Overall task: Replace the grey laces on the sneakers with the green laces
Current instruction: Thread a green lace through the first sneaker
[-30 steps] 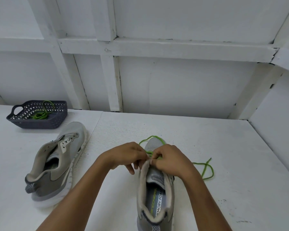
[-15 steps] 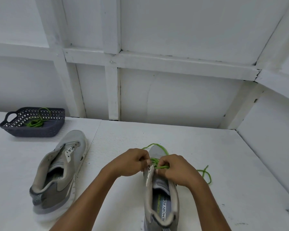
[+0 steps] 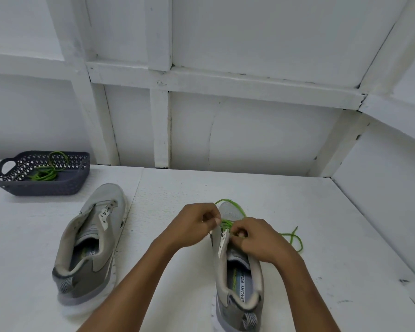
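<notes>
Green lace [image 3: 226, 223] pinched by left hand [image 3: 194, 225] and right hand [image 3: 258, 242] over sneaker [image 3: 246, 279], midway between other sneaker [image 3: 94, 238] and right wall [image 3: 383, 188].

Our right sneaker [image 3: 240, 283] wears a green lace [image 3: 227, 223].
This grey shoe stands upright, toe away from us; the lace crosses its front holes and its loose end curls on the table [image 3: 297, 200] at the right. The left sneaker [image 3: 91, 243] stands apart. A second green lace [image 3: 44, 174] lies bunched in the dark basket [image 3: 46, 190].
</notes>
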Motion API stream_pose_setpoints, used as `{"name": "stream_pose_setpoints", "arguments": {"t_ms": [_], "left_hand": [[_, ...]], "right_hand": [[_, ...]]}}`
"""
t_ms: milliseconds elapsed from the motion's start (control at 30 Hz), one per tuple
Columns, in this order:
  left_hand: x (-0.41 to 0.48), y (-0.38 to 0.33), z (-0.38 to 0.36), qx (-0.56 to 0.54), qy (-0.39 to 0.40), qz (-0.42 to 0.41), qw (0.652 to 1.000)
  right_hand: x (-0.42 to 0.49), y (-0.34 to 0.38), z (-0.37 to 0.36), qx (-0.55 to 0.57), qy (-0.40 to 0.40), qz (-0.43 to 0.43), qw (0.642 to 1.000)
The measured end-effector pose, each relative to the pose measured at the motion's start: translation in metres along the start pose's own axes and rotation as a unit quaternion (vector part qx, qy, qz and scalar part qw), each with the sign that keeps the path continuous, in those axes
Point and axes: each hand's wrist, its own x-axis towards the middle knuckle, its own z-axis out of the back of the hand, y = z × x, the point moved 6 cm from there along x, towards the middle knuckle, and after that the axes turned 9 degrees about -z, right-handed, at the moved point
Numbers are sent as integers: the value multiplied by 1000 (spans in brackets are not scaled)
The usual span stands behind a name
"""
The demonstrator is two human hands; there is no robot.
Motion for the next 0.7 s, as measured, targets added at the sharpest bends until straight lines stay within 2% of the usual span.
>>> {"name": "stream_pose_setpoints", "arguments": {"t_ms": [67, 100, 167, 200, 233, 267, 300, 367, 433, 500, 533, 600, 667, 700], "left_hand": [[-2, 5, 13, -103, -84, 35, 991], [-4, 8, 19, -207, -129, 57, 968], [-7, 8, 23, -432, -181, 90, 879], [-8, 7, 24, -490, -194, 98, 844], [-10, 9, 24, -495, -203, 108, 838], [-11, 12, 24, -450, -206, 116, 861], [-12, 14, 24, -373, -195, 117, 900], [-10, 17, 22, -201, -125, 101, 966], [-9, 17, 9, -86, 29, 86, 992], [-14, 15, -2, -14, 153, 64, 986], [-15, 14, -2, -8, 162, 53, 985], [-11, 6, 7, -58, 107, 40, 992], [-7, 1, 21, -189, 4, 59, 980], [-6, -2, 26, -282, -44, 65, 956]], "right_hand": [[-2, -3, -2, 12, -9, -7, 1000], [-2, -4, -3, 15, -10, -9, 1000], [-1, -5, -4, 21, -17, -7, 1000], [-1, -6, -4, 26, -28, -6, 999], [-1, -7, -3, 31, -42, -5, 999], [0, -9, -1, 30, -59, -3, 998], [0, -12, 0, 26, -81, -3, 996], [-1, -17, 5, 22, -133, -11, 991], [-4, -21, 9, 36, -161, -29, 986], [-6, -25, 10, 52, -149, -58, 986], [-7, -26, 9, 57, -138, -71, 986], [-10, -30, 7, 75, -124, -96, 985], [-13, -32, 4, 109, -101, -122, 981], [-15, -33, 3, 126, -91, -131, 979]]}}
